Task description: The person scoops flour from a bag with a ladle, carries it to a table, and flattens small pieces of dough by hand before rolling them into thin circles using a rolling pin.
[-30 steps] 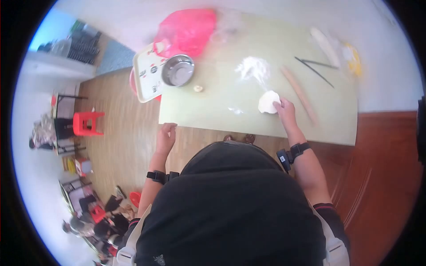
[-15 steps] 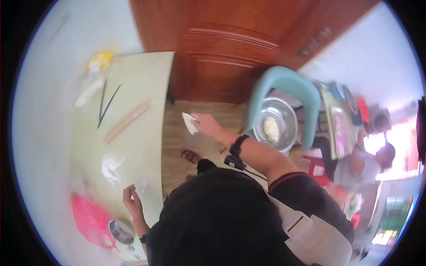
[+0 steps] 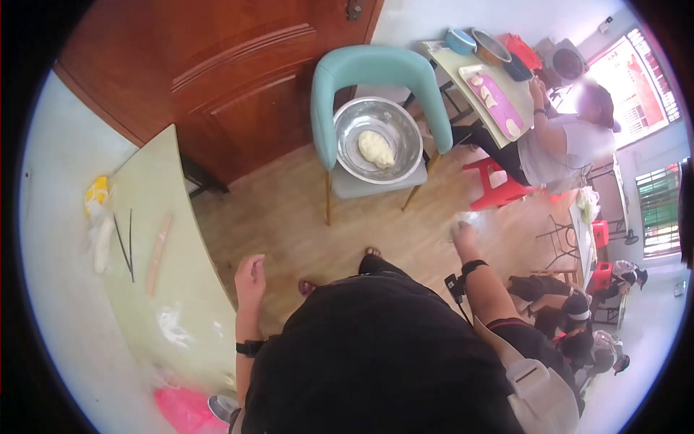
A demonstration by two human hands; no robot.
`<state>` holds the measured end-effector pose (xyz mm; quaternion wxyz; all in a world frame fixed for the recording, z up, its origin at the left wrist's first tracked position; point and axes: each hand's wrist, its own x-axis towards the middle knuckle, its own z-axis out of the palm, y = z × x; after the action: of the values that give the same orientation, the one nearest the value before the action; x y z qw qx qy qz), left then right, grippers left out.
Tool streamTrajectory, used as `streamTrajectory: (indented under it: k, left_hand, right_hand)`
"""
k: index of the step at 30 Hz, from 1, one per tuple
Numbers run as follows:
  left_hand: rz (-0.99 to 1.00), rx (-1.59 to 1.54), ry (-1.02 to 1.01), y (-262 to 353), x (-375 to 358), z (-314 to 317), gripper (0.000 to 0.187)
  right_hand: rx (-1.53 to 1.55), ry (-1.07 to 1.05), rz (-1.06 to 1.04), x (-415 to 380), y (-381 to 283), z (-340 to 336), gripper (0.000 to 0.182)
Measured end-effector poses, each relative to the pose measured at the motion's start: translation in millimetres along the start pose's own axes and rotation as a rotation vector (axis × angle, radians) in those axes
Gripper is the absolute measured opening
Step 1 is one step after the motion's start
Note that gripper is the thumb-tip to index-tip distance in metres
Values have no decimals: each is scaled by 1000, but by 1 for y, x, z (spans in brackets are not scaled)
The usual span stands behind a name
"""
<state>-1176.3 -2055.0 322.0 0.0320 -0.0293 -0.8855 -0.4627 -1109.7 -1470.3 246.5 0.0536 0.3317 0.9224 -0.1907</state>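
My left hand (image 3: 251, 281) is beside the right edge of the pale green table (image 3: 148, 304), with its fingers loosely bent and apart, holding nothing. Over the floor at right, my right hand (image 3: 465, 240) is blurred, its fingers closed on a white flat piece (image 3: 473, 218) that shows only as a pale smear. In front of me a steel basin (image 3: 347, 148) with a lump of dough (image 3: 376, 148) rests on the seat of a teal chair (image 3: 376, 56). A rolling pin (image 3: 159, 253) and two dark sticks (image 3: 130, 242) lie on the green table.
A yellow packet (image 3: 96, 195) lies at that table's far edge, a pink bag (image 3: 184, 409) and metal bowl (image 3: 220, 407) near its close end. A seated person (image 3: 567, 141) works at another table with a purple mat (image 3: 495, 101). Several people are at right. A wooden door (image 3: 238, 79) stands ahead.
The view has turned right, bringing the chair and basin to the middle. My left hand has moved off the table's surface to beside its edge; my right hand has swung rightward.
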Motion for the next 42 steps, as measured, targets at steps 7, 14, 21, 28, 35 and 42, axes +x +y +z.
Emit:
streamTrajectory:
  k: [7, 14, 21, 28, 35, 42]
  left_hand:
    - [9, 59, -132, 49, 29, 70, 12]
    - [-123, 132, -108, 106, 53, 151, 12]
    - [-167, 182, -55, 170, 83, 176, 12]
    - [-194, 186, -40, 191, 90, 184, 13]
    - [-171, 153, 47, 165, 53, 157, 14]
    - [-367, 170, 349, 84, -61, 100, 16]
  right_hand:
    - [618, 262, 142, 104, 80, -42, 30]
    - [722, 399, -117, 334, 81, -159, 26]
    - [1269, 457, 274, 468, 89, -263, 24]
    - [1204, 177, 141, 422, 69, -163, 26]
    - [1090, -417, -92, 300, -80, -68, 26]
    - [505, -734, -790, 192, -249, 16, 24]
